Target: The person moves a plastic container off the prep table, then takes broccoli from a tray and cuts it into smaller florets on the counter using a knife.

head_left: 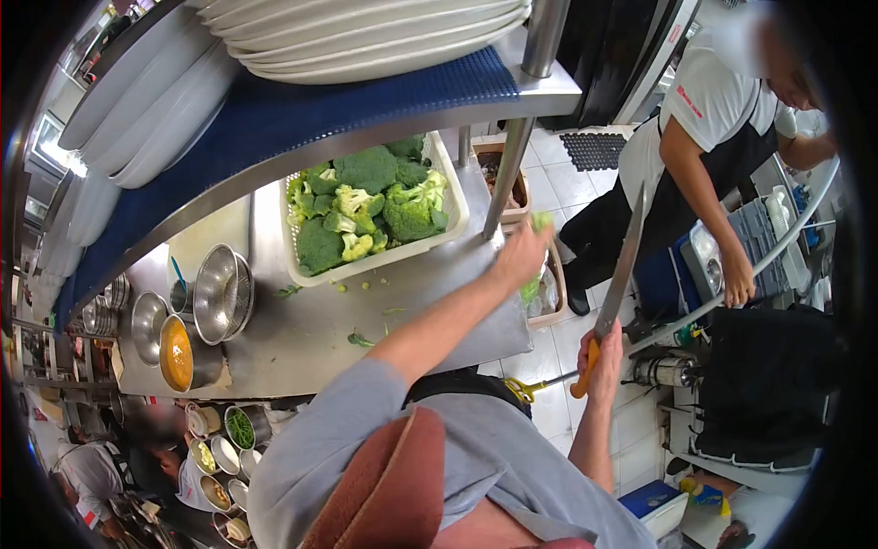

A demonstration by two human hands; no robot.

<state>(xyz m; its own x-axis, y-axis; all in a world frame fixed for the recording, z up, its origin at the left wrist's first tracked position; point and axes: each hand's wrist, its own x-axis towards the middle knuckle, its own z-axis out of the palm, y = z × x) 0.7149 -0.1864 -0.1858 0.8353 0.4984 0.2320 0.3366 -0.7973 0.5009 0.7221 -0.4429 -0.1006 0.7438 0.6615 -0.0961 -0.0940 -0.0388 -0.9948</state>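
**Right hand [601, 363] clenched on a long knife [626, 265], left hand [523, 254] curled round a green piece [542, 221]**

Beside the steel counter [494, 331], a person works as a co-worker [693, 151] bends over the area beyond the blade. A white crate [460, 218] full of broccoli [412, 210] sits on the counter, just beside the outstretched left arm; an open bin [549, 320] stands below the counter's end, near that hand.

The knife rises bare from the right fist, its tip pointing away from the holder. A cut looks the likeliest mishap: a careless wrist turn, or the co-worker stepping in, could cause it, though I cannot judge the gap between them. The green piece, apparently broccoli, shows at the left fingertips, well apart from the knife's handle; a loosened pinch could drop it. Leaf scraps [359, 339] dot the steel.
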